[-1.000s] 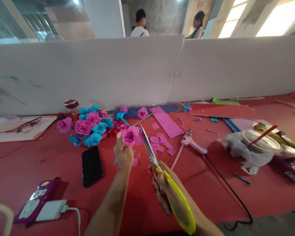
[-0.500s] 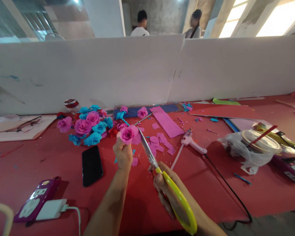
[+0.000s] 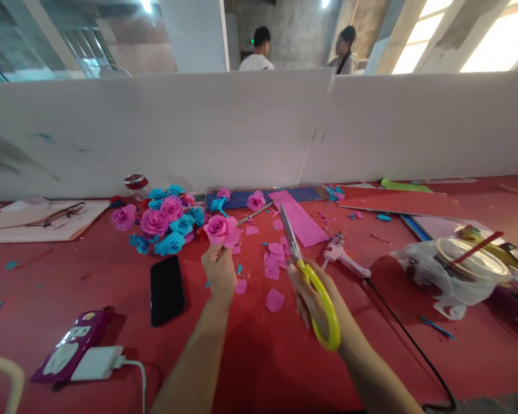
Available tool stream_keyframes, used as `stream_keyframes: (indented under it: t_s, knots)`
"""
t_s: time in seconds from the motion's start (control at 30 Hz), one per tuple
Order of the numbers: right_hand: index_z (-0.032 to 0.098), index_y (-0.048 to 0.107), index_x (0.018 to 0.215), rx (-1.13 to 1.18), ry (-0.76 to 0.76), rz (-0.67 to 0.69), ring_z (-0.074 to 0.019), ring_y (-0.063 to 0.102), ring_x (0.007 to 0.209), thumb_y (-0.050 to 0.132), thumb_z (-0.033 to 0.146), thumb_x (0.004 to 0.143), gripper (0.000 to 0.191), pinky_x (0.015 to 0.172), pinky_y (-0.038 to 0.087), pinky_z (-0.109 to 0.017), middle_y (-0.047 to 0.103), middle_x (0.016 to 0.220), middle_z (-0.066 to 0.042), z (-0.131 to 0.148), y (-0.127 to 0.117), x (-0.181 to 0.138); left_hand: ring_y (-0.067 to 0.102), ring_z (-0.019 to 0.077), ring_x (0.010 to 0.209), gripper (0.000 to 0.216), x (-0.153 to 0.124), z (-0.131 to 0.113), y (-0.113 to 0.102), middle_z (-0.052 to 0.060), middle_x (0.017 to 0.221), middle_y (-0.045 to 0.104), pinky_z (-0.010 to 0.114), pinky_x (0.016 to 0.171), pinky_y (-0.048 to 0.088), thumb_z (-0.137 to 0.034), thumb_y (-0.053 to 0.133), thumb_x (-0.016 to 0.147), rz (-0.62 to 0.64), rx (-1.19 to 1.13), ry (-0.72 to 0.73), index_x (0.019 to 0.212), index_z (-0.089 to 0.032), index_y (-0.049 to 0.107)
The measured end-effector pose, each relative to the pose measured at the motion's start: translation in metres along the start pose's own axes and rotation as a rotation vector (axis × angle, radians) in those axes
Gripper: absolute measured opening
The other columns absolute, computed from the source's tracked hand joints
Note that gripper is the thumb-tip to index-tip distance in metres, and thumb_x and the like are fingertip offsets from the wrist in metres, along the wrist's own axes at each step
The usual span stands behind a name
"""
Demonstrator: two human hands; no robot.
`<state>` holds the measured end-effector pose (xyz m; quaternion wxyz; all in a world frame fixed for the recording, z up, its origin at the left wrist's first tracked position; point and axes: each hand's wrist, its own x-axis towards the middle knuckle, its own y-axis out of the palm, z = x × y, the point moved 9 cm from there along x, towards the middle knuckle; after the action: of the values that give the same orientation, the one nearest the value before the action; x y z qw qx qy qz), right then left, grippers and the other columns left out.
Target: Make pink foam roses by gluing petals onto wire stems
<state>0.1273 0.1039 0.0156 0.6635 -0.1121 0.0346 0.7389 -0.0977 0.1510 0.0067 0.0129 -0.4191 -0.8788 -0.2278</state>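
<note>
Between the closed fingers of my left hand (image 3: 220,270) is a pink paper rose (image 3: 221,230), held upright by its base. My right hand (image 3: 313,293) grips yellow-handled scissors (image 3: 322,305), their blades pointing up and away, apart from the rose. Pink paper pieces (image 3: 274,259) lie on the red table between my hands. Behind them rests a pink paper strip (image 3: 300,218). Left of the held rose is a cluster of pink, blue and red paper flowers (image 3: 164,221). Another pink rose (image 3: 256,200) sits farther back.
A pink glue gun (image 3: 343,257) with a black cord lies right of the scissors. Farther right stands a lidded tub (image 3: 468,259) in a plastic bag. At left are a black phone (image 3: 167,291), a purple power strip (image 3: 71,345) with a white charger (image 3: 97,362), and eyeglasses (image 3: 63,214) on paper.
The scissors have moved right, away from the rose, with my right hand. A pink paper piece now lies on the table nearer me. The rose in my left hand has tipped more upright.
</note>
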Motion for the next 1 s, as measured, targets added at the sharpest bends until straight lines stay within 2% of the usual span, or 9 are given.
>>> stream_keyframes:
  t_s: [0.1, 0.2, 0.33, 0.43, 0.57, 0.7, 0.8, 0.87, 1.0]
  knots:
    - [0.020, 0.041, 0.122, -0.457, -0.165, -0.164, -0.0148, 0.056, 0.048, 0.054, 0.040, 0.084, 0.045, 0.045, 0.040, -0.023, 0.054, 0.063, 0.005, 0.020, -0.024, 0.052, 0.055, 0.0086, 0.059, 0.008, 0.002, -0.003, 0.003, 0.001, 0.072, 0.068, 0.021, 0.057, 0.045, -0.026, 0.073, 0.070, 0.036, -0.102, -0.061, 0.074, -0.019, 0.073]
    - [0.015, 0.043, 0.126, -0.959, -0.080, -0.252, -0.0235, 0.068, 0.083, 0.050, 0.023, 0.085, 0.043, 0.068, 0.047, -0.029, 0.067, 0.088, -0.009, 0.019, -0.035, 0.102, 0.056, 0.0072, 0.059, 0.010, 0.005, -0.005, 0.004, 0.002, 0.072, 0.068, 0.018, 0.054, 0.043, -0.024, 0.077, 0.067, 0.036, -0.271, -0.137, 0.070, -0.017, 0.072]
    - [0.006, 0.049, 0.119, -1.079, 0.025, -0.259, -0.0313, 0.068, 0.092, 0.048, 0.021, 0.085, 0.038, 0.073, 0.049, -0.036, 0.068, 0.096, -0.021, 0.009, -0.034, 0.143, 0.060, 0.0077, 0.064, 0.016, 0.006, 0.003, 0.004, 0.003, 0.073, 0.067, 0.015, 0.053, 0.043, -0.018, 0.081, 0.060, 0.038, -0.424, -0.340, 0.072, -0.014, 0.071]
    - [0.004, 0.051, 0.120, -1.129, 0.072, -0.263, -0.0332, 0.068, 0.094, 0.048, 0.023, 0.085, 0.039, 0.074, 0.050, -0.039, 0.067, 0.099, -0.024, 0.004, -0.030, 0.157, 0.057, 0.0064, 0.061, 0.013, 0.003, 0.008, 0.011, 0.002, 0.071, 0.063, 0.013, 0.051, 0.043, -0.013, 0.079, 0.063, 0.112, -0.506, -0.486, 0.071, -0.012, 0.068]
    - [0.006, 0.060, 0.114, -1.198, 0.057, -0.238, -0.0345, 0.067, 0.096, 0.048, 0.026, 0.087, 0.035, 0.077, 0.050, -0.043, 0.067, 0.100, -0.023, 0.011, -0.017, 0.154, 0.049, 0.0055, 0.054, 0.008, -0.005, 0.007, 0.025, -0.001, 0.063, 0.053, 0.013, 0.046, 0.038, -0.010, 0.071, 0.070, 0.271, -0.601, -0.582, 0.072, -0.012, 0.065]
    - [0.016, 0.063, 0.114, -1.244, -0.055, -0.267, -0.0324, 0.064, 0.102, 0.040, 0.034, 0.092, 0.037, 0.079, 0.048, -0.041, 0.066, 0.110, -0.018, 0.028, -0.021, 0.119, 0.044, 0.0051, 0.049, 0.005, -0.010, 0.004, 0.033, 0.000, 0.062, 0.051, 0.015, 0.045, 0.035, -0.009, 0.066, 0.075, 0.358, -0.612, -0.581, 0.072, -0.013, 0.062]
    - [0.021, 0.061, 0.118, -1.295, -0.179, -0.464, -0.0293, 0.063, 0.103, 0.041, 0.029, 0.090, 0.035, 0.079, 0.047, -0.036, 0.068, 0.109, -0.013, 0.035, -0.059, 0.082, 0.042, 0.0050, 0.046, 0.008, -0.013, 0.002, 0.038, 0.000, 0.059, 0.051, 0.015, 0.042, 0.032, -0.009, 0.060, 0.079, 0.393, -0.572, -0.567, 0.073, -0.013, 0.062]
    - [0.013, 0.062, 0.114, -1.388, -0.148, -0.572, -0.0313, 0.062, 0.103, 0.045, 0.026, 0.087, 0.034, 0.082, 0.045, -0.038, 0.067, 0.105, -0.018, 0.025, -0.093, 0.065, 0.039, 0.0049, 0.042, 0.012, -0.018, 0.005, 0.042, 0.000, 0.056, 0.049, 0.015, 0.041, 0.029, -0.009, 0.055, 0.082, 0.417, -0.546, -0.603, 0.073, -0.013, 0.061]
    - [0.002, 0.062, 0.104, -1.548, 0.016, -0.514, -0.0370, 0.063, 0.098, 0.047, 0.022, 0.084, 0.032, 0.077, 0.045, -0.041, 0.065, 0.102, -0.025, -0.016, -0.133, 0.065, 0.031, 0.0038, 0.037, 0.017, -0.033, 0.016, 0.051, -0.004, 0.050, 0.040, 0.015, 0.039, 0.024, -0.008, 0.047, 0.086, 0.452, -0.565, -0.785, 0.074, -0.012, 0.058]
